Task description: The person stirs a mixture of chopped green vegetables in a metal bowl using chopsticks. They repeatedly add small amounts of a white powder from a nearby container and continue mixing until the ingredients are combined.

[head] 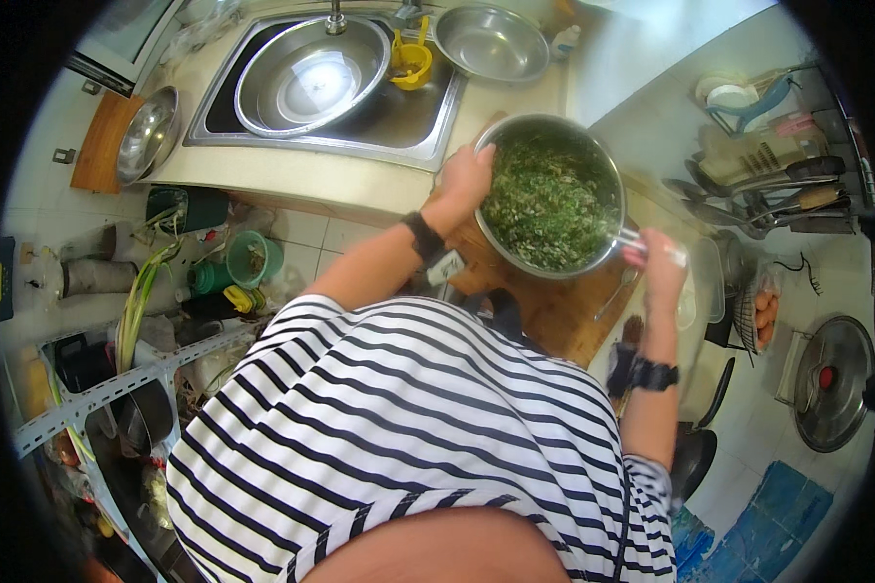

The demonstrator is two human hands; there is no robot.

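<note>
A round steel bowl (pixel 619 171) holds a mass of chopped green leafy mixture (pixel 550 200). My left hand (pixel 467 178) grips the bowl's left rim, thumb over the edge. At the lower right rim, my right hand (pixel 656 262) is closed around a pale or metal handle (pixel 629 236) that reaches into the bowl; motion blurs the hand, and the tool's working end cannot be made out. Under the bowl lies a wooden cutting board (pixel 554 313), with a metal spoon (pixel 616 295) resting on its right part.
Beyond the bowl are a sink (pixel 426 154) with a large steel basin (pixel 262 120), a yellow strainer (pixel 412 65) and another steel basin (pixel 490 44). A clear plastic container (pixel 711 280) and a wall rack of utensils (pixel 765 197) stand to the right.
</note>
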